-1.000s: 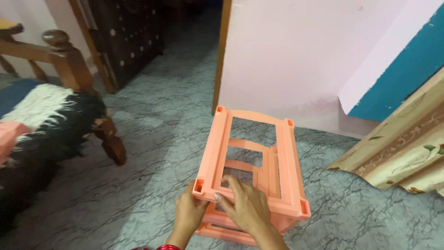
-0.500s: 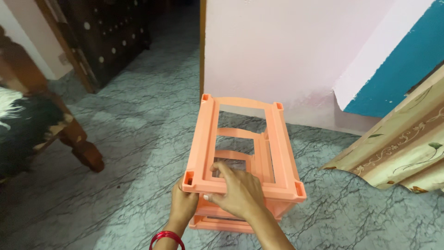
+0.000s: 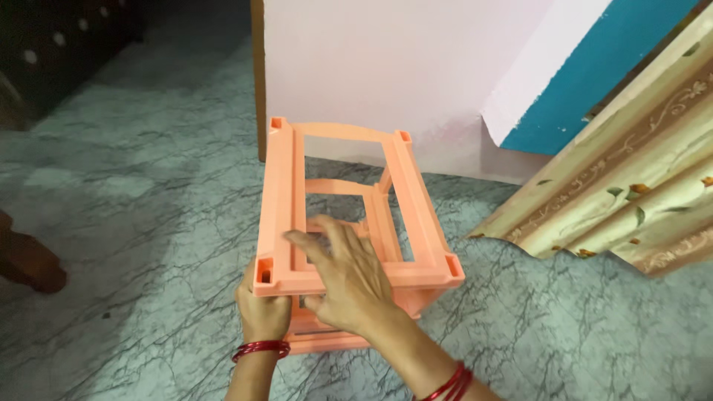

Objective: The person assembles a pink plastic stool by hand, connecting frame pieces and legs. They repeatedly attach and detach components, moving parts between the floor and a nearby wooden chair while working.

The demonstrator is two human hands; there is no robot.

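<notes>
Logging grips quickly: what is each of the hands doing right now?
Left hand: closed on the near corner of the orange plastic rack.
Right hand: open, fingers spread flat on the rack's top frame.

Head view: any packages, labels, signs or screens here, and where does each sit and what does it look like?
None in view.
Rack: peach plastic open frame, standing on the floor by the wall, no sticker showing.
Left hand: grips the rack's near left corner.
Right hand: lies flat across the rack's near top rail.
Curtain: beige with a leaf pattern, hanging at the right.
Wall: plain pink, bare.
</notes>
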